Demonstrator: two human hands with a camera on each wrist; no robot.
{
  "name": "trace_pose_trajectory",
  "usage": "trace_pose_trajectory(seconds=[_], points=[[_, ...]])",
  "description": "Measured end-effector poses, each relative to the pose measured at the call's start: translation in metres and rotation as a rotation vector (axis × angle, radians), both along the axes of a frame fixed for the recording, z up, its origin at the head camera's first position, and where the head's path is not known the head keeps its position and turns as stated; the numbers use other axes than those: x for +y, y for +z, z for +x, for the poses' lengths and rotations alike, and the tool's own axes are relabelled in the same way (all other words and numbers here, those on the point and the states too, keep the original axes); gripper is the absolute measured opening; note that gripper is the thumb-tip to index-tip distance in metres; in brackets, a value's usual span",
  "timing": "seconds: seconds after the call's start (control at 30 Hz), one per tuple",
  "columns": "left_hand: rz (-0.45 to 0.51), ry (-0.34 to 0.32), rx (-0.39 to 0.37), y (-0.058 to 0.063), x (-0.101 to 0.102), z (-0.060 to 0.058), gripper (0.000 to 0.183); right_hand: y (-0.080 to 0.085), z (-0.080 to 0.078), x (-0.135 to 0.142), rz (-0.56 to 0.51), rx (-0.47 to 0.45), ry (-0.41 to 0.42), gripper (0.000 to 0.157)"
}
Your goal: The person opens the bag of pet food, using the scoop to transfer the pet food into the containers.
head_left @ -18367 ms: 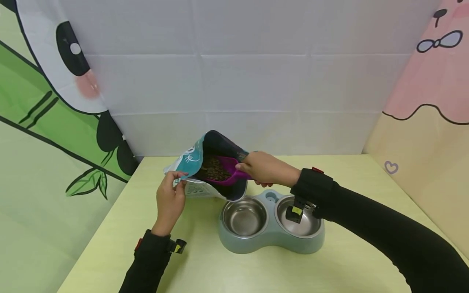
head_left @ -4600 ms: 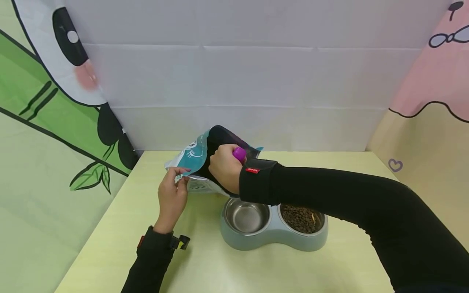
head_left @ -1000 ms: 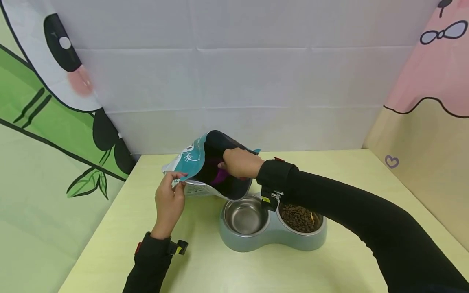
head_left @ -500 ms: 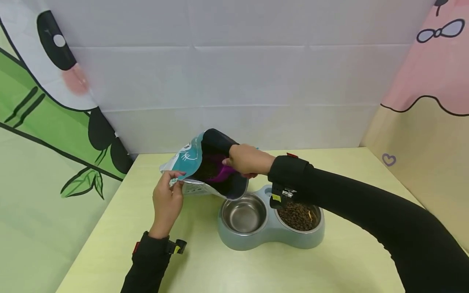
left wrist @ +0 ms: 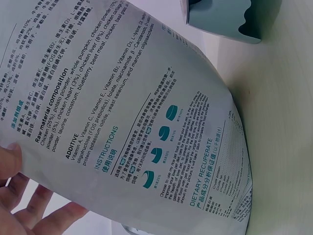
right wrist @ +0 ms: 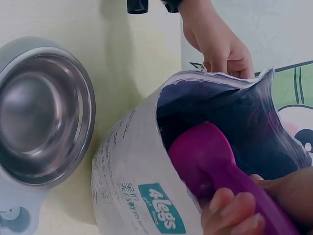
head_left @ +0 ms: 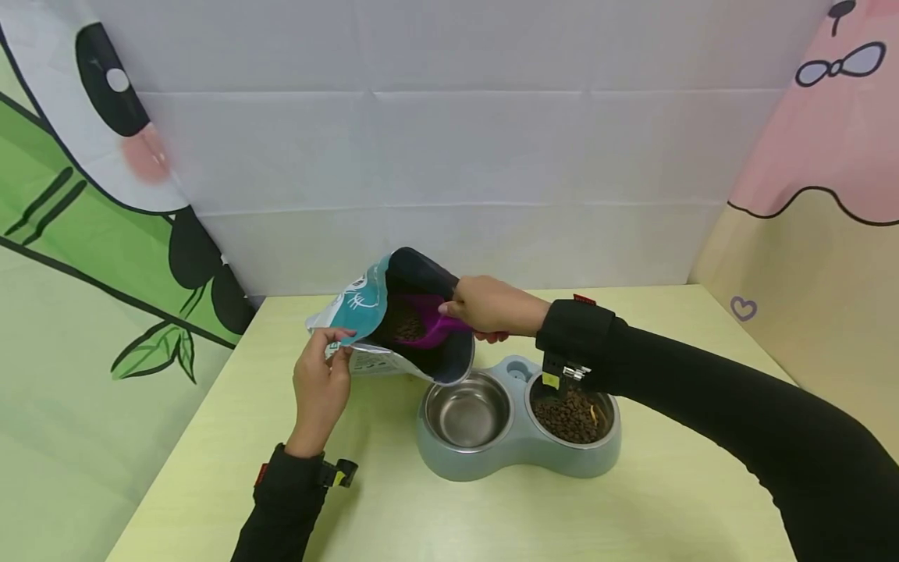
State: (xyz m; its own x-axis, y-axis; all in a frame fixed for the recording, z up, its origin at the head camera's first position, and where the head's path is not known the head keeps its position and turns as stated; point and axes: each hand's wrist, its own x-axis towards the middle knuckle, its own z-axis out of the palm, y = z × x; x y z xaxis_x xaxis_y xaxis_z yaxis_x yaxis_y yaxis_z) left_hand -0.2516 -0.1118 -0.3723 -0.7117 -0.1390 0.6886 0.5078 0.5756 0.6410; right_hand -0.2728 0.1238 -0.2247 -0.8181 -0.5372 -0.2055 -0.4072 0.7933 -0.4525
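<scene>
My left hand (head_left: 321,390) pinches the near left rim of an opened teal and white pet food bag (head_left: 361,304), which leans with its dark mouth toward me. In the right wrist view, the bag reads "4Legs pet food" (right wrist: 161,208). My right hand (head_left: 495,307) grips the handle of a purple scoop (head_left: 435,321). The scoop's head sits inside the bag mouth, with brown kibble (head_left: 407,326) at it. Right below stands a blue-grey double feeder (head_left: 492,462). Its left steel bowl (head_left: 469,414) is bare; kibble (head_left: 572,417) fills much of the right one.
The feeder and bag stand on a pale yellow table (head_left: 379,515). A white wall sheet (head_left: 449,156) rises behind the table's back edge. A cartoon-printed panel (head_left: 63,312) flanks the left side, and another panel (head_left: 822,273) the right.
The right bowl, bare in the oldest frame, now holds kibble. Over the last second my right hand has drawn back rightward, bringing the scoop into sight. My left hand keeps its pinch.
</scene>
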Motion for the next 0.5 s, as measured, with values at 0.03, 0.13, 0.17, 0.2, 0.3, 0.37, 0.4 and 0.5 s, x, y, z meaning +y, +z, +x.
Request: trace_pose_trajectory(seconds=[0.03, 0.13, 0.17, 0.2, 0.3, 0.37, 0.4, 0.5], points=[[0.000, 0.001, -0.001, 0.000, 0.000, 0.000, 0.017, 0.000, 0.000, 0.002, -0.002, 0.005, 0.002, 0.040], [-0.002, 0.002, -0.002, 0.000, 0.001, -0.001, 0.017, 0.000, -0.002, 0.007, -0.005, 0.005, 0.000, 0.038], [-0.002, 0.003, -0.003, 0.000, 0.001, -0.001, 0.017, 0.000, -0.002, 0.009, -0.008, -0.001, -0.004, 0.037], [-0.003, 0.003, -0.004, 0.000, 0.001, -0.001, 0.017, 0.000, -0.002, 0.011, -0.013, -0.004, -0.008, 0.036], [-0.003, 0.003, -0.010, -0.001, 0.001, -0.001, 0.016, 0.000, -0.003, 0.017, -0.040, -0.030, -0.023, 0.037], [-0.003, 0.004, -0.013, -0.001, 0.001, -0.001, 0.016, 0.000, -0.003, 0.021, -0.056, -0.040, -0.033, 0.038], [-0.004, 0.005, -0.012, -0.001, 0.001, -0.001, 0.016, 0.000, -0.004, 0.022, -0.062, -0.041, -0.035, 0.038], [-0.006, 0.008, -0.007, -0.001, 0.001, -0.002, 0.016, 0.002, -0.004, 0.026, -0.068, -0.040, -0.032, 0.038]])
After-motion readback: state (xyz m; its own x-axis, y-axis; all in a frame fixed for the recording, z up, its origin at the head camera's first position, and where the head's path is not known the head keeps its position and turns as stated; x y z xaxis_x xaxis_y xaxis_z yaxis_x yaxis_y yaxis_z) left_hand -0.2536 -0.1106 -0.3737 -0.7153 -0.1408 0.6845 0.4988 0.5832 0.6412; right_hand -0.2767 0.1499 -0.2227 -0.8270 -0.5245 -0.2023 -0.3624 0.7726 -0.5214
